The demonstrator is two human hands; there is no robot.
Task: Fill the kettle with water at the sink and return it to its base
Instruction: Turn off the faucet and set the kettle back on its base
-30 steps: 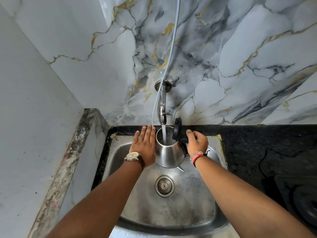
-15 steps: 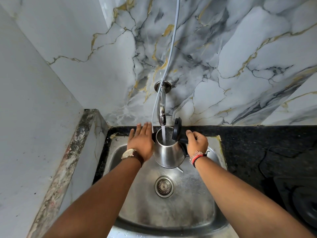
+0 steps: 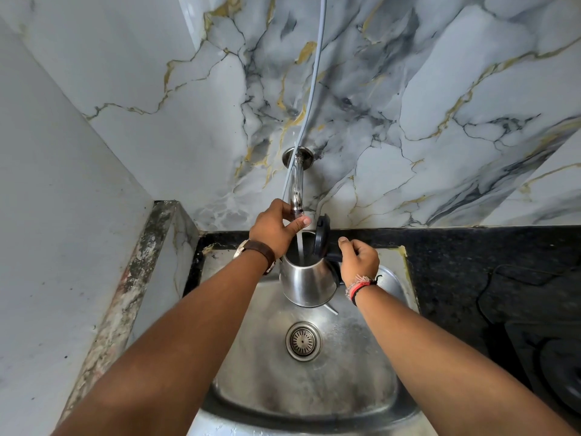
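A: Steel kettle, head view only, held over the sink under the tap. Black lid flipped up. Water stream falling into the open mouth.

B: Hands?

A: Right hand wrapped tight on the black handle, carrying the kettle clear of the basin floor. Left hand up at the tap's end, fingers curled round the spout tip, thumb across the front.

B: Left touching the kettle?

A: Wrist crosses its rim; contact, cannot tell.

B: Rest?

A: Drain below the kettle. Grey hose hangs down the marble wall beside the tap. Black counter right of the sink, dark stove at its edge. Watch on left wrist, thread bands on right.
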